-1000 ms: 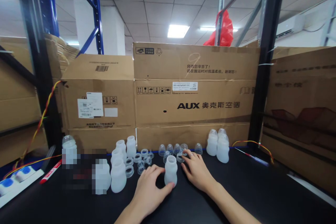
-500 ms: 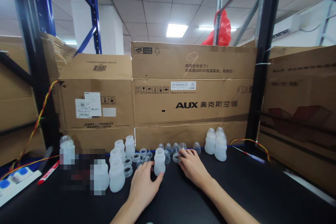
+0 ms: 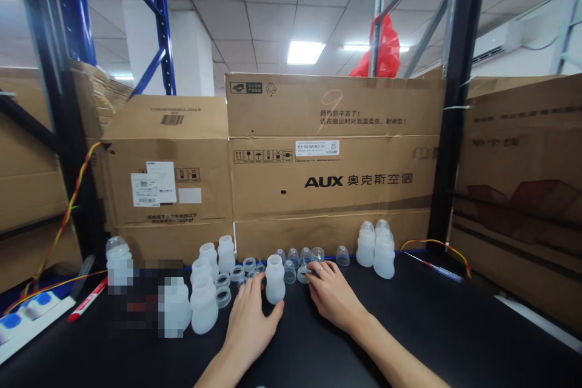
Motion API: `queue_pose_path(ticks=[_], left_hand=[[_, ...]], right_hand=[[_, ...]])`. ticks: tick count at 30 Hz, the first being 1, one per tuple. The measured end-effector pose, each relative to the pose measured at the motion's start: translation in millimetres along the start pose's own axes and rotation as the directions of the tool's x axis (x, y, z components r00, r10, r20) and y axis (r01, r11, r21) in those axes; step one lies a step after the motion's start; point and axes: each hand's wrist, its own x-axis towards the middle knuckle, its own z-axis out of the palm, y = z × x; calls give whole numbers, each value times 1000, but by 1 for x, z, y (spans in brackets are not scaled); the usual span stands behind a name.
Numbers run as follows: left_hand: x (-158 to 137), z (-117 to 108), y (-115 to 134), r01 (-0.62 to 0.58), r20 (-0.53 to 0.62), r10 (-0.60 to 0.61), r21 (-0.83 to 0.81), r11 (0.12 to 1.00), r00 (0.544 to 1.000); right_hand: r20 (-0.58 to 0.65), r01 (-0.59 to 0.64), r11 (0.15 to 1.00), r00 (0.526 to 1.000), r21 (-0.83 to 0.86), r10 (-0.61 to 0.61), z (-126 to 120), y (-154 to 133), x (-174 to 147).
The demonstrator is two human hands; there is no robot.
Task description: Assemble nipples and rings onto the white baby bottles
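Note:
A translucent white baby bottle (image 3: 274, 282), without a cap, stands upright on the black table. My left hand (image 3: 250, 315) is curled around its lower part, index finger on the left side and thumb in front at the right. My right hand (image 3: 334, 294) has its fingertips closed on a clear bottle collar ring (image 3: 303, 274) at table level; the fingers partly hide it. Behind, several clear dome caps (image 3: 293, 256) stand in a group. More collar rings (image 3: 222, 297) lie left of my left hand, beside several open bottles (image 3: 204, 306).
Several capped bottles (image 3: 384, 257) stand at the back right, and another capped bottle (image 3: 119, 260) at the back left. A red marker (image 3: 88, 299) and a power strip (image 3: 34, 321) lie at the left. A screwdriver (image 3: 441, 268) lies at the right. Cardboard (image 3: 336, 194) walls the back.
The bottle at my left hand has shifted slightly left, with the hand staying around it. The collar ring at my right fingertips has shifted slightly and shows a more cone-like outline.

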Motion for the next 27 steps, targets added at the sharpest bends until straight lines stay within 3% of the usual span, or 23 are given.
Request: queue_pose_path(ticks=[10,17,27], left_hand=[[-1,-9,8,0,44,-1,24,1000,999],[-4,-11,11,-10,58,9,15,1000,998],[-3,-9,10,-2,58,1,20,1000,998]], right_hand=[[14,-6,998,1000,63,5,-1,-2,-2],[37,-122,987,992,101,119,-1,0,-4],[201,-208,972,962,109,183,1,-10,0]])
